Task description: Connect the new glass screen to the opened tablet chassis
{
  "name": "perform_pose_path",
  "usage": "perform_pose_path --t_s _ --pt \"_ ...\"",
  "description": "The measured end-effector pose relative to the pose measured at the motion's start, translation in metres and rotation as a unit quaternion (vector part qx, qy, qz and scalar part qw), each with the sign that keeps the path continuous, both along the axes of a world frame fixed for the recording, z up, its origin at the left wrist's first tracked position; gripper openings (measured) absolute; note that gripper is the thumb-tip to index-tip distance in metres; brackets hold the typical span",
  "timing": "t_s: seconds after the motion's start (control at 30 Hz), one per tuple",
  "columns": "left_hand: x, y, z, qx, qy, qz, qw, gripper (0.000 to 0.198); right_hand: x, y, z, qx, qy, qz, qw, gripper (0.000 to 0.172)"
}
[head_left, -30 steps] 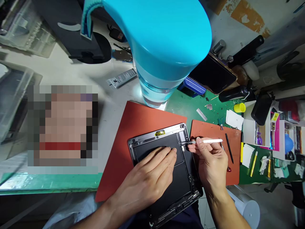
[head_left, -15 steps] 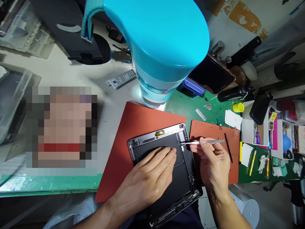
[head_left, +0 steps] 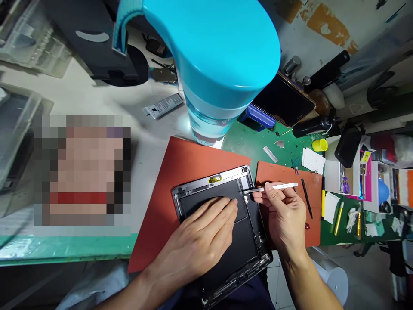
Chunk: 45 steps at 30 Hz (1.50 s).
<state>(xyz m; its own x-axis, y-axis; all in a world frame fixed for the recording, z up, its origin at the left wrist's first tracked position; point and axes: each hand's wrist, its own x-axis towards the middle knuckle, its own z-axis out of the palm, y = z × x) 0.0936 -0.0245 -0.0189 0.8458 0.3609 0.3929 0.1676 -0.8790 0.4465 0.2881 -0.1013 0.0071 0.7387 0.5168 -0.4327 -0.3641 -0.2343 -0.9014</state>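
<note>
An opened tablet (head_left: 248,234) lies tilted at the bench edge, partly on a red-brown mat (head_left: 158,193), its black battery and inner parts exposed. My left hand (head_left: 206,234) rests flat across the battery, fingers stretched out side by side. Pinched between thumb and fingers of my right hand (head_left: 285,211) is a pair of metal tweezers (head_left: 274,187). Their tips reach the tablet's inside near the upper right corner, by a small silvery part; whether they grip anything is too small to tell. A yellow taped piece (head_left: 215,178) sits on the top frame.
A large blue-lidded bottle (head_left: 213,47) stands close behind the tablet. To the right lies a second red-brown mat (head_left: 314,202) with a black stick tool (head_left: 306,198). A phone (head_left: 285,101), a glue tube (head_left: 164,105) and white boxes (head_left: 343,172) surround the work area.
The tweezers have swung, with their tips shifted slightly left and up and the rear end lower left. My left hand stays on the battery. The whole view has shifted slightly.
</note>
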Motion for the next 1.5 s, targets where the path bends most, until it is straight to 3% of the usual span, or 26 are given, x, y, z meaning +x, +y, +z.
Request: perform_pose_path --t_s 0.77,1.5 --pt "0.0 0.001 0.001 0.0 0.0 -0.005 1.0 0.037 -0.002 0.0 -0.001 -0.001 -0.005 0.0 1.0 0.023" --pt "0.0 0.0 -0.002 -0.004 0.0 -0.003 1.0 0.04 0.001 0.012 0.004 -0.022 0.071 -0.039 0.996 0.037"
